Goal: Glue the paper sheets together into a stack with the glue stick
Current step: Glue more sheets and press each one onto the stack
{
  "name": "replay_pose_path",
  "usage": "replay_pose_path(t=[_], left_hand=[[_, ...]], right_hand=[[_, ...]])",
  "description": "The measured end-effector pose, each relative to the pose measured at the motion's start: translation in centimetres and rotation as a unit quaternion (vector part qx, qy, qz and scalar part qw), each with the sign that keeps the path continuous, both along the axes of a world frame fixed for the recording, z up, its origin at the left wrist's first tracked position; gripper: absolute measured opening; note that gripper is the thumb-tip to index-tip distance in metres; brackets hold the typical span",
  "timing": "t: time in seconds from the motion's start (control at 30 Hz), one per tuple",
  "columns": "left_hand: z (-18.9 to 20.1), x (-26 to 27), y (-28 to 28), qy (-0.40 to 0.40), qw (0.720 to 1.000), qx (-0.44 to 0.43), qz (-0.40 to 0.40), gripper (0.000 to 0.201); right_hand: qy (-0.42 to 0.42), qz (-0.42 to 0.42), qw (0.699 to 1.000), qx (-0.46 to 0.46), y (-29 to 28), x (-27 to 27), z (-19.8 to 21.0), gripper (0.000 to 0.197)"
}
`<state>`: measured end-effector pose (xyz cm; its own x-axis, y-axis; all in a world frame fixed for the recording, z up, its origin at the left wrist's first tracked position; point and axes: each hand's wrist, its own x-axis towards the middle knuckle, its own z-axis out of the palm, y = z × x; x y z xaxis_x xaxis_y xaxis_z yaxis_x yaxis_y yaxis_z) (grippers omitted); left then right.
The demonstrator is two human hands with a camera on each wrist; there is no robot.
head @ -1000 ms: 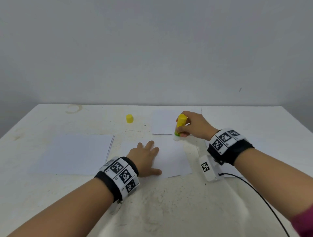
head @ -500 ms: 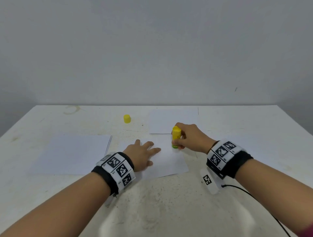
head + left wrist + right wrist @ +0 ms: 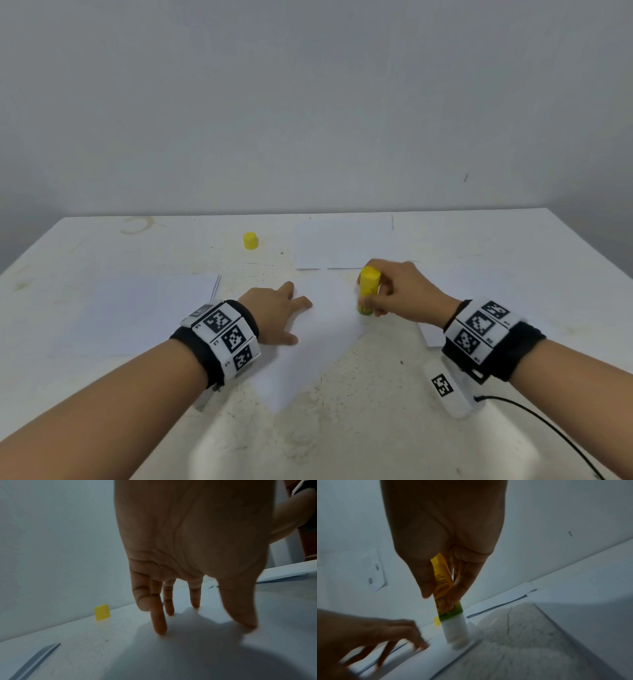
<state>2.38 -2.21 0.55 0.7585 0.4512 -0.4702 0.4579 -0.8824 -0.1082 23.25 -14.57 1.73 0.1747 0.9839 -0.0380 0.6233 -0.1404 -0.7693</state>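
My left hand (image 3: 274, 310) presses flat on the centre sheet (image 3: 329, 329) while my right fingers (image 3: 464, 582) grip the glue stick (image 3: 368, 289) at its three o'clock edge; hard strokes could crumple it.

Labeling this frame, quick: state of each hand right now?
Left hand: open, fingers spread, pressing the paper sheet.
Right hand: closed around the glue stick, tip on the sheet.

No words can be read. The glue stick (image 3: 442, 586) in my right hand (image 3: 443, 534) has dark print on its yellow label, too blurry. My wristbands (image 3: 226, 337) carry black-and-white square codes with tiny unclear marks.
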Motion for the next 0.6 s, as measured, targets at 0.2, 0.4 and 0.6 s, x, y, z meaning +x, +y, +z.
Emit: replay_pose_path(t=[0.2,0.4,0.6], left_hand=[[-0.7,-0.7,-1.0,-0.067,0.998,0.005,-0.019,0.072],[-0.4,-0.5,-0.9,-0.056,0.998,0.004,-0.011,0.072],[-1.0,-0.6,-0.8,-0.066,0.998,-0.012,0.006,0.074]], right_hand=[[0.062,-0.144,0.984,0.087,2.3,2.2,0.3,0.023],[0.062,-0.132,0.987,0.075,4.9,1.6,-0.4,0.028],[0.044,-0.090,0.994,0.050,7.5,-0.4,-1.2,0.026]])
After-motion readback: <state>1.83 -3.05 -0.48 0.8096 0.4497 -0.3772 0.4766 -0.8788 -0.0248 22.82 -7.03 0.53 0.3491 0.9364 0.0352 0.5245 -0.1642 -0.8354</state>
